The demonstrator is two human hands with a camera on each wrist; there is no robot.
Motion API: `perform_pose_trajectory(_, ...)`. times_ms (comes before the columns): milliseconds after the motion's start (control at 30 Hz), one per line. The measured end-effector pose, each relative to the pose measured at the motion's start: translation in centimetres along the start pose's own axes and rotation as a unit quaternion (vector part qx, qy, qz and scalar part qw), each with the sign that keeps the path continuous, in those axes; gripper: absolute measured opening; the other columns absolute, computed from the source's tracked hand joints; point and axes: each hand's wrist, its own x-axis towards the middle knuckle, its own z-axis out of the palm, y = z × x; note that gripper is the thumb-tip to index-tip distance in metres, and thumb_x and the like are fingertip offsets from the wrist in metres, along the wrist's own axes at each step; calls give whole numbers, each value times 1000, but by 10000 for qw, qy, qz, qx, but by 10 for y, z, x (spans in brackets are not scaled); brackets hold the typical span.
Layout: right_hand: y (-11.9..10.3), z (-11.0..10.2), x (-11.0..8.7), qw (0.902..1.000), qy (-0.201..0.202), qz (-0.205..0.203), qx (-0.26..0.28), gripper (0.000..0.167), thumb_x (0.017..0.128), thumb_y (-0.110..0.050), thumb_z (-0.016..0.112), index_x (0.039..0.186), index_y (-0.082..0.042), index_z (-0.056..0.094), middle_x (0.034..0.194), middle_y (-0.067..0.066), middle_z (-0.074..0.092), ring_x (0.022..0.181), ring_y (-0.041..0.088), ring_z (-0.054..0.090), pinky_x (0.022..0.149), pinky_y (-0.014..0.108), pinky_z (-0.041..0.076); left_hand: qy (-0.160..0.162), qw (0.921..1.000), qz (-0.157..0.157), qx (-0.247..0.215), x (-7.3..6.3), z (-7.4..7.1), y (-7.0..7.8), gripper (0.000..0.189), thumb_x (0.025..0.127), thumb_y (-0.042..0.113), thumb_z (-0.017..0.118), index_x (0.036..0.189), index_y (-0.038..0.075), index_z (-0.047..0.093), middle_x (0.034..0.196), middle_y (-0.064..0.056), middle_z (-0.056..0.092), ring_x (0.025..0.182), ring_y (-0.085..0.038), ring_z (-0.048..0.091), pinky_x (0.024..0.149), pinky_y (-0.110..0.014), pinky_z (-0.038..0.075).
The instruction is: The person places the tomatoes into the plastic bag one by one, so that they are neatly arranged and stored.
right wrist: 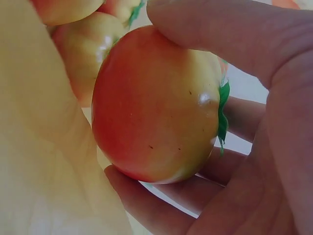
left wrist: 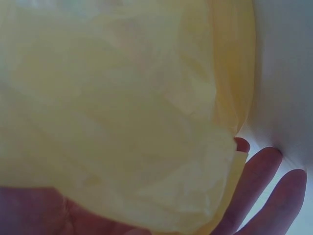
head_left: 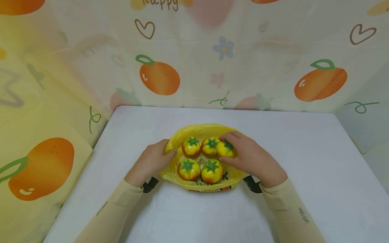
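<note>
A yellow plastic bag [head_left: 203, 128] lies spread wide on the table, with several yellow-and-red tomatoes [head_left: 212, 171] in it, green star-shaped leaves facing up. My right hand [head_left: 250, 155] grips one tomato [right wrist: 156, 107] between thumb and curled fingers, over the bag's right side. Its red base and green leaf show large in the right wrist view. At the bag's left edge, my left hand [head_left: 153, 158] holds the rim with the thumb inside. The bag film [left wrist: 122, 107] fills most of the left wrist view and hides part of that hand; its fingers [left wrist: 281, 198] show beyond the edge.
Beneath the bag is a white-covered table [head_left: 194, 216]. A printed fruit-pattern cloth [head_left: 258, 44] hangs behind it and along the left side. Dark wrist straps [head_left: 252, 185] sit below both hands, close to the bag's sides.
</note>
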Motion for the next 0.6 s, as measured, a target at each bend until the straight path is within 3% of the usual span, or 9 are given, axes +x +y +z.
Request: perform_pose_trajectory(600, 7, 10, 7, 9996, -192, 110, -180, 67, 94, -36, 85, 151, -13, 58, 155, 11, 58, 134, 33, 61, 116, 55, 51, -44, 10000, -49, -12, -1, -2, 1, 54, 110, 38, 58, 154, 6, 55, 140, -15, 70, 100, -24, 68, 97, -48, 56)
